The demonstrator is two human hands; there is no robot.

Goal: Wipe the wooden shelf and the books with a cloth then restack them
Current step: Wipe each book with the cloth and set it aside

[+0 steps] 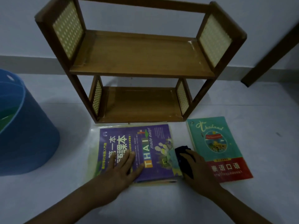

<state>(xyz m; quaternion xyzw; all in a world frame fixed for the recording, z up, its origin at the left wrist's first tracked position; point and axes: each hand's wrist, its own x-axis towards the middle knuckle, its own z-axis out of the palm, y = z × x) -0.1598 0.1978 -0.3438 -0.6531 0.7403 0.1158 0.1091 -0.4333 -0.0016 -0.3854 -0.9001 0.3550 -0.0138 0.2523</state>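
Observation:
A two-tier wooden shelf point(142, 55) with woven side panels stands on the floor against the wall, both tiers bare. In front of it lies a purple book point(145, 143) on top of a thin stack in a clear sleeve. My left hand point(123, 168) presses flat on the purple cover with straight fingers. My right hand point(197, 168) holds a dark blue cloth point(182, 156) against the purple book's right edge. A teal and red book point(218, 147) lies flat to the right, beside my right hand.
A large blue bucket point(24, 126) stands at the left on the pale floor. A dark wooden furniture leg point(271, 52) slants down at the far right. A grey skirting strip runs along the wall behind the shelf.

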